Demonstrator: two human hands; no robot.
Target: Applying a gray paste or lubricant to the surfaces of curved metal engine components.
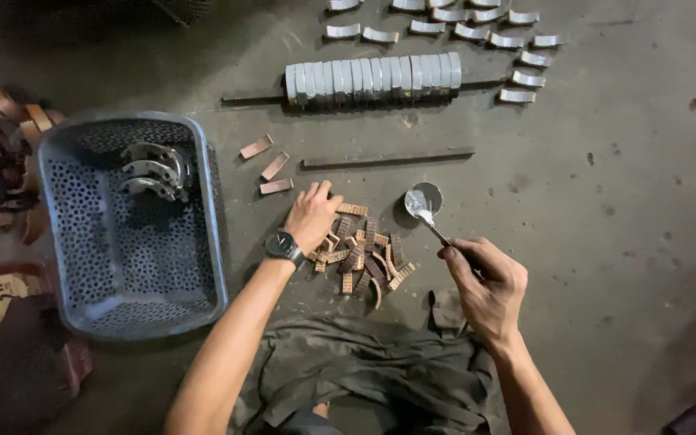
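One head-worn camera looks steeply down, fairly close, onto the floor (606, 161).

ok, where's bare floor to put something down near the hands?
Free: floor right of the right hand and small tin, below the loose curved pieces. Crowded: left hand on the brown strip pile, basket beside it, stacked row above.

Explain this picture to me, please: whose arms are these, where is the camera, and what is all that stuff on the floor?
The camera sits on a person's head and looks down at their own two bare hands; no machine is involved. The left hand, with a wristwatch, rests on a pile of small ribbed brown strips. The right hand grips a thin tool reaching to a small round tin. On the grey floor lie a grey perforated basket holding curved metal pieces, and a packed row of curved grey pieces.
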